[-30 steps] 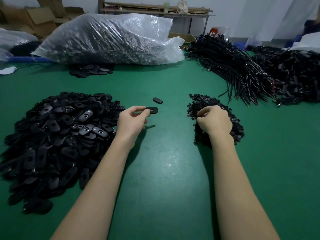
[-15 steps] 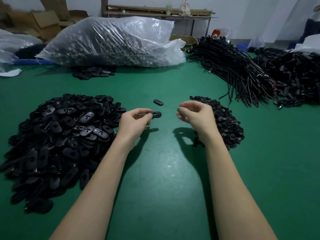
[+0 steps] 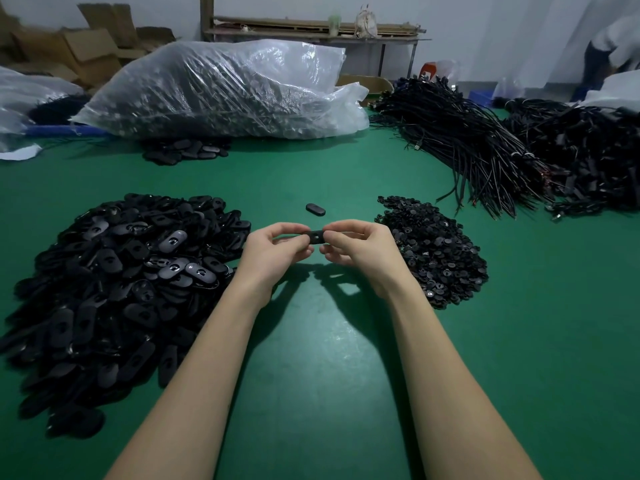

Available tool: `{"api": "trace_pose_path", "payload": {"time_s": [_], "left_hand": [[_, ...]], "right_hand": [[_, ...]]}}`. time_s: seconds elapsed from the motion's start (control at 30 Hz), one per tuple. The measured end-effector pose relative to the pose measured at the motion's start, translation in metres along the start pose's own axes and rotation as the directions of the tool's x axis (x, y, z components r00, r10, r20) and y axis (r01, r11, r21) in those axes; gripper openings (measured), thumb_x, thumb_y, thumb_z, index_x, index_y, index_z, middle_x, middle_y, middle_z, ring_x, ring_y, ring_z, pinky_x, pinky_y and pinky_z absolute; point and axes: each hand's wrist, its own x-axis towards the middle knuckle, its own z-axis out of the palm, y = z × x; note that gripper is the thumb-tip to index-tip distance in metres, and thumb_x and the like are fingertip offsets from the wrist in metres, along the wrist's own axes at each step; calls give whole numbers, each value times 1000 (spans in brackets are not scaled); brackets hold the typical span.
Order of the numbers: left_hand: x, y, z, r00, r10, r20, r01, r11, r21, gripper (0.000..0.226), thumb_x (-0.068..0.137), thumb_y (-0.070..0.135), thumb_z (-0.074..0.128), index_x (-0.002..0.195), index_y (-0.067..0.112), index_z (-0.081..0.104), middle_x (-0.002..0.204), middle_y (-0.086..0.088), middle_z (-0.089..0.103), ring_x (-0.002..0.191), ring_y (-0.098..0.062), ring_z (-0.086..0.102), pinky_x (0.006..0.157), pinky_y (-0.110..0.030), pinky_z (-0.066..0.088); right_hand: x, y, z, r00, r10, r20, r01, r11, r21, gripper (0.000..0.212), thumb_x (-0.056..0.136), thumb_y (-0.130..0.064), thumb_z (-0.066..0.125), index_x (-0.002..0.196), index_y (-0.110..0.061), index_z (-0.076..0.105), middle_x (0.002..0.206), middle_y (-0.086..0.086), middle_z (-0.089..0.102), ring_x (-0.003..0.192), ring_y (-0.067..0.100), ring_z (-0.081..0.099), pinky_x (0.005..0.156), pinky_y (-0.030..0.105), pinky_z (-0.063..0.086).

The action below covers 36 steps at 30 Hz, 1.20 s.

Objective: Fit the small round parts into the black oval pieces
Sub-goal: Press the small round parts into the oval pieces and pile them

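Both hands meet above the middle of the green table (image 3: 311, 375). My left hand (image 3: 273, 249) pinches one black oval piece (image 3: 317, 236) by its left end. My right hand (image 3: 360, 251) has its fingers curled against the piece's right end; any small round part in those fingers is hidden. A large heap of black oval pieces (image 3: 114, 282) lies to the left. A smaller heap of small round parts (image 3: 436, 251) lies to the right. One loose oval piece (image 3: 315, 209) rests on the table just beyond the hands.
A big clear plastic bag (image 3: 221, 88) of parts lies at the back, with a few oval pieces (image 3: 183, 152) in front of it. Bundles of black cables (image 3: 485, 150) fill the back right. Cardboard boxes and a shelf stand behind.
My right hand left the heap of round parts and came left to meet the oval piece in my left hand. The left hand stayed nearly in place.
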Motion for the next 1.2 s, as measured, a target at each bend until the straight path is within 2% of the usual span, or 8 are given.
{"api": "trace_pose_path", "payload": {"time_s": [0.2,0.3,0.4,0.57,0.87,0.93,1.03,1.2], "left_hand": [[0,1,0,1000,-16,25,17,999,-46,11,90,0,70,92,10,74,83,-4,79,84,-21,77,78,-21,59],[0,1,-1,999,-24,31,26,998,-60,11,90,-1,71,93,9,74,85,-7,79,84,-22,77,78,-21,60],[0,3,-1,999,-20,34,22,998,-66,11,89,-2,71,92,8,74,85,-7,79,83,-22,77,74,-19,59],[-2,2,1,999,-7,49,9,999,-48,10,88,-2,72,95,5,74,86,-8,79,83,-22,77,77,-21,60],[-3,3,1,999,0,51,2,1000,-28,10,88,-2,72,95,4,74,85,-8,79,82,-22,77,76,-21,60],[-4,3,2,999,0,46,0,1000,-18,10,88,-2,72,95,4,74,85,-8,79,82,-22,77,76,-21,60],[-3,3,2,999,7,43,-7,1000,-9,10,88,-2,72,95,5,74,86,-9,79,82,-22,77,77,-22,60],[-4,2,2,999,21,39,-22,1000,6,10,88,-3,72,95,3,74,88,-11,78,81,-23,77,77,-23,60]], "right_hand": [[-1,-2,0,997,-15,-82,-5,972,-234,7,90,-15,78,85,-20,77,76,-6,75,54,0,61,51,14,48],[2,0,1,992,-52,-117,17,958,-285,11,87,-17,80,79,-24,78,67,-13,72,49,-5,54,49,10,42],[4,3,3,989,-87,-119,48,955,-294,7,86,-18,82,82,-23,80,64,-17,71,54,-9,58,54,7,41],[5,5,4,987,-105,-126,64,955,-288,3,84,-20,83,84,-23,81,85,-6,79,84,2,71,78,19,49],[5,3,5,989,-81,-120,44,956,-289,5,83,-18,84,82,-22,81,85,-2,79,87,5,72,77,18,48],[5,2,4,992,-66,-104,33,956,-292,6,83,-17,83,82,-22,81,81,-5,79,80,0,71,71,13,46],[4,-1,2,995,-37,-89,12,964,-266,8,85,-14,82,81,-20,79,65,-15,73,58,-13,62,53,3,40],[1,-3,4,994,0,-106,-30,960,-280,11,84,-16,82,77,-23,77,54,-19,66,47,-12,55,47,6,37]]}}
